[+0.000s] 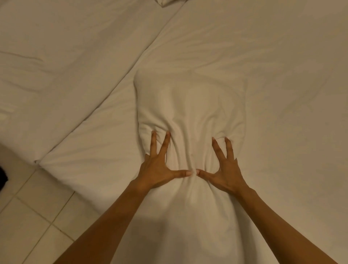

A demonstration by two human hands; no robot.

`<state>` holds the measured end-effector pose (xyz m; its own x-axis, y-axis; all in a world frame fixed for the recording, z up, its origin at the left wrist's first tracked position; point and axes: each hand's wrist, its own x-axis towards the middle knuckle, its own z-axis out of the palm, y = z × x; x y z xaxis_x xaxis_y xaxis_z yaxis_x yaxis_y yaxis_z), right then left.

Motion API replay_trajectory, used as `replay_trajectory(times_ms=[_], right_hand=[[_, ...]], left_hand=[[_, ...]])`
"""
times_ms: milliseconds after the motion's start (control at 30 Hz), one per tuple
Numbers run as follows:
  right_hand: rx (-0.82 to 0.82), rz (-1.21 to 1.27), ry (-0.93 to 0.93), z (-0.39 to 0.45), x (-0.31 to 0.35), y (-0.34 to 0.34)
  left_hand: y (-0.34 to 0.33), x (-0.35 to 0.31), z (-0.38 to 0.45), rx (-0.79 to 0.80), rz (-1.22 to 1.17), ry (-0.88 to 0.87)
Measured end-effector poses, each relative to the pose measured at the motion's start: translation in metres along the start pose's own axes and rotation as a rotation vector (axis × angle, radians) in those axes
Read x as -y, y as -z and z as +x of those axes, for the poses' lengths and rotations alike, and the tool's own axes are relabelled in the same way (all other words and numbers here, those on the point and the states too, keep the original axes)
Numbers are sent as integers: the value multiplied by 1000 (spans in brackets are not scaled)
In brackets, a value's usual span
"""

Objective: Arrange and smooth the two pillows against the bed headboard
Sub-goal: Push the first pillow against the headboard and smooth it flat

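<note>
head view, looking down along both forearms.

item: pillow (190,105), white, soft, lying flat on the bed, near end toward the person. its middle is plump and mostly smooth; the near end is pinched in at the waist, creases fanning out from where the thumbs meet. pale cloth carries on below the hands toward the camera; i cannot tell if that is the same pillow's slack case or another layer.

item: left hand (158,169), palm down on the pillow, fingers spread wide, two fingertips dug into the cloth. pressing, nothing gripped.

item: right hand (226,171), the same: flat, splayed wide, pressing down, holding nothing. the two thumbs point at each other and almost touch.

item: bed sheet (282,75), white, lightly rumpled, on the mattress the pillow lies on. a second sheeted mattress (56,66) lies alongside, a long seam between them.

item: a white cloth corner (165,2) at the top edge, cut off; it could be the second pillow, not certain.

item: tiled floor (33,216), lower left, beside the bed corner.

progress, as judged: early to middle. one pillow is being pressed and shaped. no headboard shows, so placement against it cannot be confirmed. left to do, it seems: ease out the bunched near end, set this pillow at the headboard, then deal with the other.
</note>
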<state>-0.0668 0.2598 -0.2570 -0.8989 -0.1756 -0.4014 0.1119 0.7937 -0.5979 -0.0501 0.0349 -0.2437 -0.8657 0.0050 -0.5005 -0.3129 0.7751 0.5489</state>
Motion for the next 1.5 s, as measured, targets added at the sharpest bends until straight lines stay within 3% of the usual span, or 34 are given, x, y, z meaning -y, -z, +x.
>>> replay_trajectory(times_ms=[300, 667, 833, 1100, 1300, 1500], right_hand=[[-50, 49, 22, -6, 11, 6], [-47, 26, 106, -71, 84, 92], [-72, -13, 212, -109, 146, 129], [-153, -59, 559, -137, 268, 156], [-201, -90, 719, -124, 380, 153], [-223, -76, 802, -110, 486, 106]], left_hand=[[5, 9, -1, -54, -114, -37], [92, -39, -90, -90, -223, -73], [150, -68, -157, -213, -217, -59], [252, -69, -253, -527, -163, -49], [340, -37, -291, -700, -187, -52], [421, 37, -311, -797, -157, -46]])
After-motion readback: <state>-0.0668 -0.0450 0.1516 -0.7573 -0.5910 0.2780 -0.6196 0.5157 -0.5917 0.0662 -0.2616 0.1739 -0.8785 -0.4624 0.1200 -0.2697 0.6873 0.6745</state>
